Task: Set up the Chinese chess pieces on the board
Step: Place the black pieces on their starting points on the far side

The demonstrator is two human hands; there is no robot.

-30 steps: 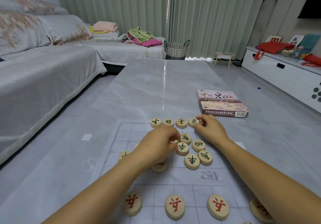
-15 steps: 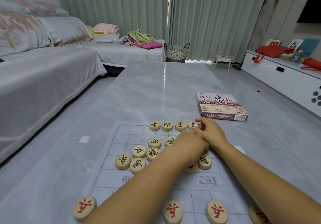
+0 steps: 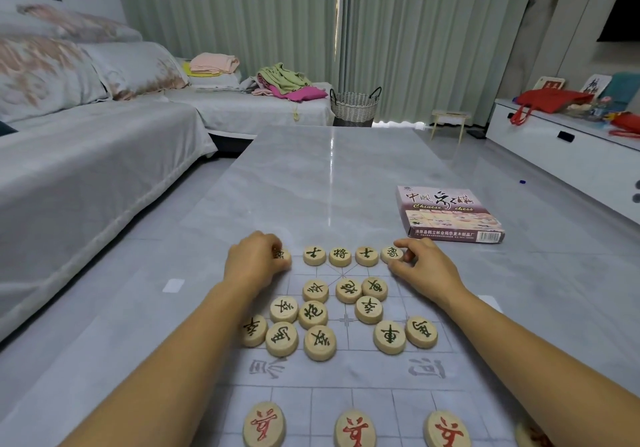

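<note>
A translucent chess board sheet lies on the grey table. Along its far row stand round wooden pieces with green characters. My left hand holds a green piece at the left end of that row, fingers curled over it. At the right end my right hand pinches another green piece between thumb and fingers. Several loose green pieces lie scattered mid-board. Red-character pieces line the near row.
The Chinese chess box lies on the table to the right, beyond the board. A sofa runs along the left. A woven basket and a white cabinet stand farther off.
My left hand has swung from the middle pile to the far row's left end, carrying a green piece. The right hand stays on the piece at the row's right end.
</note>
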